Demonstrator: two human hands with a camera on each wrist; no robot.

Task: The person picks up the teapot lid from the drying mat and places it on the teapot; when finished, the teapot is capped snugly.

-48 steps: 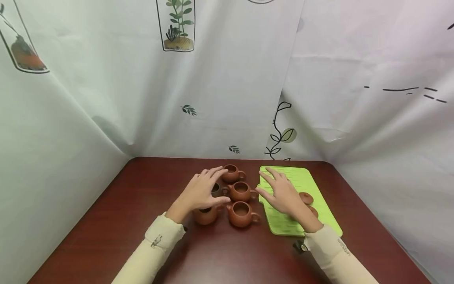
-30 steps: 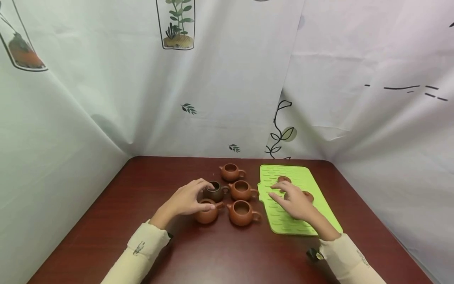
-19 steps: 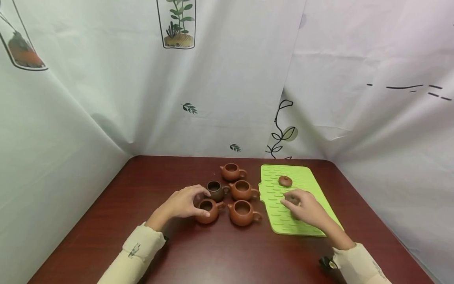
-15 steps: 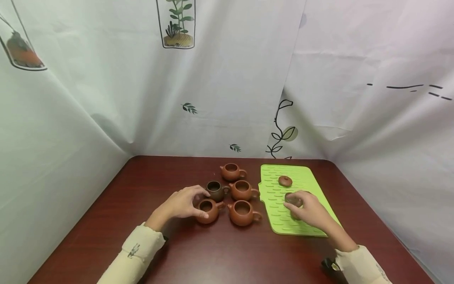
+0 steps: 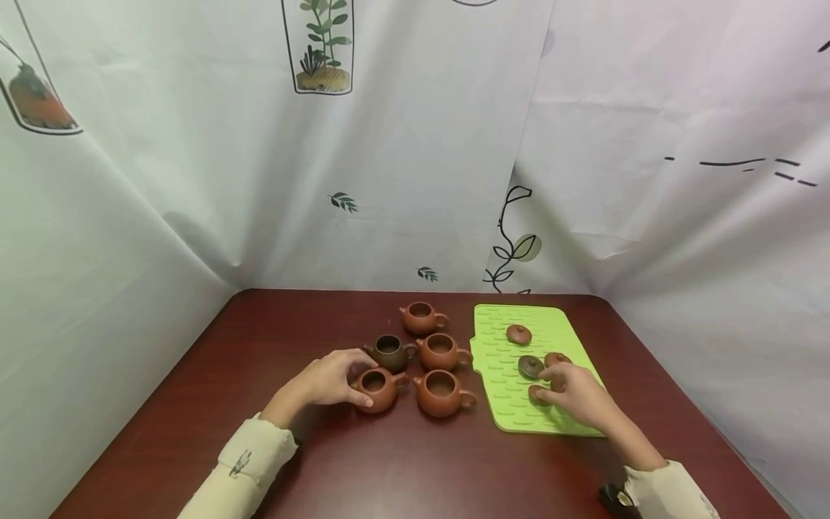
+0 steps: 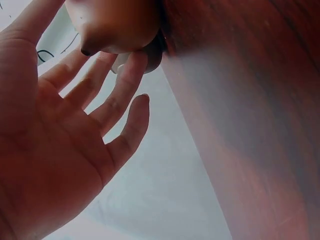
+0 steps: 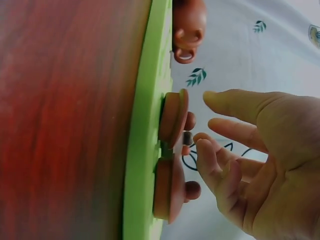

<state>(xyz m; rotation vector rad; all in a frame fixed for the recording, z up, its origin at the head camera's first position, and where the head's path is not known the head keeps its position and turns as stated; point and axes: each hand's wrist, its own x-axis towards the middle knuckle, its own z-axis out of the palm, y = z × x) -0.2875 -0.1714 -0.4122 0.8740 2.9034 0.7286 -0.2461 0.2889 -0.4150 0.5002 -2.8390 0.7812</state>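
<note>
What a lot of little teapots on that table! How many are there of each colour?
Reddish-brown teapots: 4
Dark brown teapot: 1
Total: 5, all with their lids off

The teapot (image 5: 387,396) is round, reddish-brown and lidless — upright on the table (image 5: 415,472), handle pointing right, between the thumb and fingers of the left hand (image 5: 327,379). The reddish-brown lid (image 5: 536,394) nearest the right hand (image 5: 579,395) lies knob up on the green mat (image 5: 507,409).
</note>
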